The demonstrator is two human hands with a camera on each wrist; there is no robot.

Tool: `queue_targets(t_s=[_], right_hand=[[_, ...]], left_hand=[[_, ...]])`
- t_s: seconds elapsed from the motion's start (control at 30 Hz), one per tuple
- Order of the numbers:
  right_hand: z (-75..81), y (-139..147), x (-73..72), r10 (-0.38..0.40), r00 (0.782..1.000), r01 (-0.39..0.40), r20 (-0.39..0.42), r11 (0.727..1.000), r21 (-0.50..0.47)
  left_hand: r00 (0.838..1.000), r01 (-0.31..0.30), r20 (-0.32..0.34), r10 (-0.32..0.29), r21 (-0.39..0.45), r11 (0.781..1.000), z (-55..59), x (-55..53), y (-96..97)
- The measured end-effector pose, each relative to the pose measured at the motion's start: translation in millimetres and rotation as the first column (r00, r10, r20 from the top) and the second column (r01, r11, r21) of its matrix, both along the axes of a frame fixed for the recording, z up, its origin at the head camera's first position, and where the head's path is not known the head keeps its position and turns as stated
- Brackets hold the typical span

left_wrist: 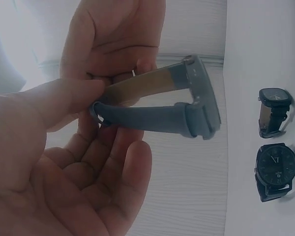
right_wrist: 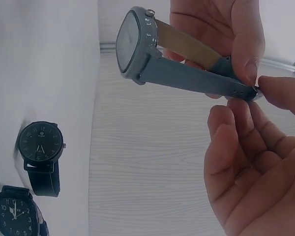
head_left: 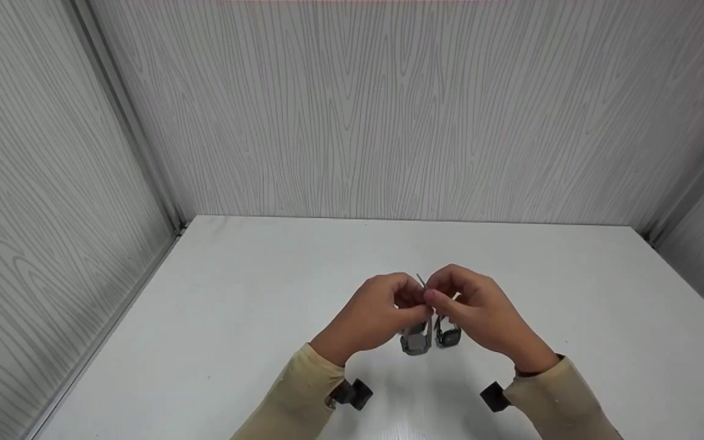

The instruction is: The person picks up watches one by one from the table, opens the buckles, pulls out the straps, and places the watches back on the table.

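A wristwatch (right_wrist: 187,73) with a grey-blue strap, tan on its inner side, is held up between both hands, its strap closed into a long loop. My left hand (head_left: 379,311) pinches the strap near the buckle end between thumb and fingers. From the other side, my right hand (head_left: 480,308) pinches the same end by the buckle (right_wrist: 257,93). The case (left_wrist: 205,98) hangs away from the hands, and a thin strap tip (head_left: 421,280) sticks up between the fingers. The fingertips partly hide the buckle.
On the white table (head_left: 266,275) lie a black square-faced watch (right_wrist: 17,214) and a black round-faced watch (right_wrist: 41,142), side by side beneath the hands. Wood-grain panels (head_left: 352,110) stand at the back and sides.
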State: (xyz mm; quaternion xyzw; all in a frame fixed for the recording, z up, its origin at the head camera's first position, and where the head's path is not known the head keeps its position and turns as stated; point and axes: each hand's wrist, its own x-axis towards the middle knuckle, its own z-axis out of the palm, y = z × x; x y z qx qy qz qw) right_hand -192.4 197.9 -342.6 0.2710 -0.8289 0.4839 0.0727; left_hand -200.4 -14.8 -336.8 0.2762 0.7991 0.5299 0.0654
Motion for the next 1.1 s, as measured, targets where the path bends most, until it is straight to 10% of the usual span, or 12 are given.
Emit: queue_targets(t_s=[1.1], right_hand=[[3.6, 2.9, 0.6, 0.021, 0.997, -0.019, 0.071, 1.0, -0.024]], left_hand=[[0.999, 0.026, 0.024, -0.027, 0.049, 0.998, -0.4, -4.5, -3.6]])
